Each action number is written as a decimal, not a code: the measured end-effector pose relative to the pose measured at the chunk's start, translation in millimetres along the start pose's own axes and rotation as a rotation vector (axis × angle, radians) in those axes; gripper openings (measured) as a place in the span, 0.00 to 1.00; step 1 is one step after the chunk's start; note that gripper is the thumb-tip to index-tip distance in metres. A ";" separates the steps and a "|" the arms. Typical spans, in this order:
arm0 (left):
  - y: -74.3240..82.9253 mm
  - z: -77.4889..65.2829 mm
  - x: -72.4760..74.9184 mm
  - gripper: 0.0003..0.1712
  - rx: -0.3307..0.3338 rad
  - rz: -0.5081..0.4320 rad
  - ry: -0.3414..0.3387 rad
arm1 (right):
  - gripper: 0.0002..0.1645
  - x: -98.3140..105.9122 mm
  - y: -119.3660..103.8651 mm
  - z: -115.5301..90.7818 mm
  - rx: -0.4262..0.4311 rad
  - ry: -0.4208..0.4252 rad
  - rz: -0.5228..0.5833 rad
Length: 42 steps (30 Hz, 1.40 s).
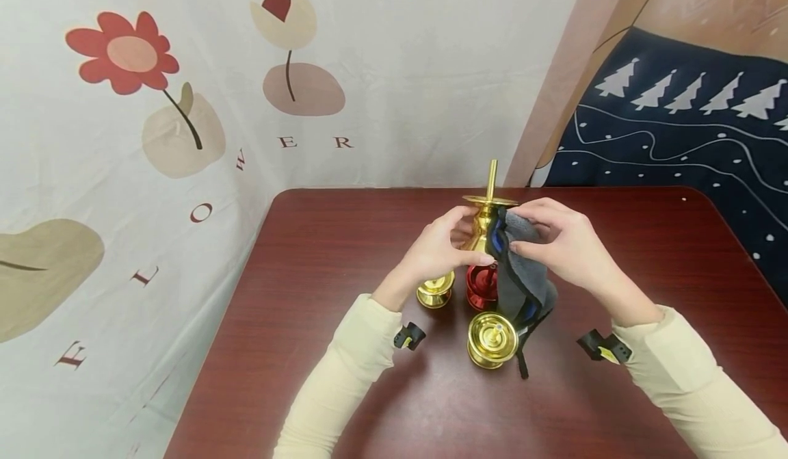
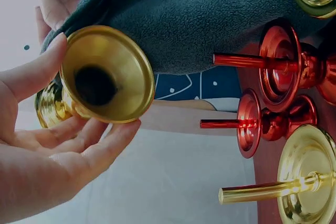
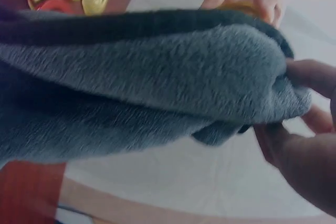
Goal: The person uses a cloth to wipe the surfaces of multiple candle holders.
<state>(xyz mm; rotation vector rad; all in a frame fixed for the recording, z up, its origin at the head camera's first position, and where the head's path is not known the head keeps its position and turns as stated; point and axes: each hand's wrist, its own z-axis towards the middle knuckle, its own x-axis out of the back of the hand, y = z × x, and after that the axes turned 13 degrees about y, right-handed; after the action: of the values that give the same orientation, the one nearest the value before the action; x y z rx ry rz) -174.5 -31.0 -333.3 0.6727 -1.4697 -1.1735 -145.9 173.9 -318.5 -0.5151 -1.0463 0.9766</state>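
My left hand (image 1: 438, 243) grips a gold candlestick (image 1: 483, 223) by its body, raised above the table with its thin rod pointing up. In the left wrist view the candlestick's hollow flared base (image 2: 110, 72) faces the camera, with thumb and fingers around it. A grey fleecy cloth (image 1: 520, 281) with dark edging hangs from my right hand (image 1: 569, 243), pinched between thumb and fingers. The cloth's upper part lies against the right side of the candlestick. In the right wrist view the folded cloth (image 3: 173, 72) covers most of the candlestick.
On the dark red table (image 1: 320, 254) below stand a gold candlestick (image 1: 434, 293) at left, a nearer gold one (image 1: 491, 341), and red candlesticks (image 2: 281, 66) between them. The cloth's lower end hangs close beside the nearer gold one. A flower-print curtain (image 1: 394, 89) borders the table's back.
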 end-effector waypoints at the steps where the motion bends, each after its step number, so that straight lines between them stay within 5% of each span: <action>1: -0.2 0.2 1.0 0.40 0.003 -0.022 -0.012 | 0.24 0.8 2.0 0.3 -0.002 0.001 0.022; 11: -3.3 -2.1 10.1 0.38 0.037 -0.281 -0.145 | 0.23 6.3 24.9 0.4 -0.151 -0.017 0.205; 17: -4.0 -2.8 10.1 0.37 0.066 -0.378 -0.183 | 0.23 3.7 26.1 0.0 -0.131 -0.014 0.247; 21: -5.6 -0.9 6.3 0.38 0.030 -0.294 -0.122 | 0.22 1.7 20.9 -0.5 -0.100 -0.011 0.219; 26: -6.1 -0.6 1.2 0.39 -0.017 -0.070 -0.008 | 0.22 -1.0 10.6 -1.5 -0.062 -0.012 0.091; 32: -2.8 -0.8 -2.1 0.40 -0.010 0.063 0.022 | 0.23 -6.5 -0.8 -4.4 0.062 0.029 -0.068; 36: -3.5 -0.2 0.1 0.40 0.003 0.004 -0.017 | 0.24 -6.9 -3.2 -5.2 0.096 0.038 -0.078; 42: -8.5 0.0 10.3 0.39 -0.003 -0.190 -0.106 | 0.24 -0.4 0.7 -1.5 0.010 0.017 0.061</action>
<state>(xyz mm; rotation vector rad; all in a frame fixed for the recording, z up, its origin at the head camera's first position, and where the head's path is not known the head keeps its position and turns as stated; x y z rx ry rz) -178.6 -43.0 -337.2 0.7717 -1.5167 -1.3746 -144.9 174.1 -319.9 -0.5488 -1.0148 1.0286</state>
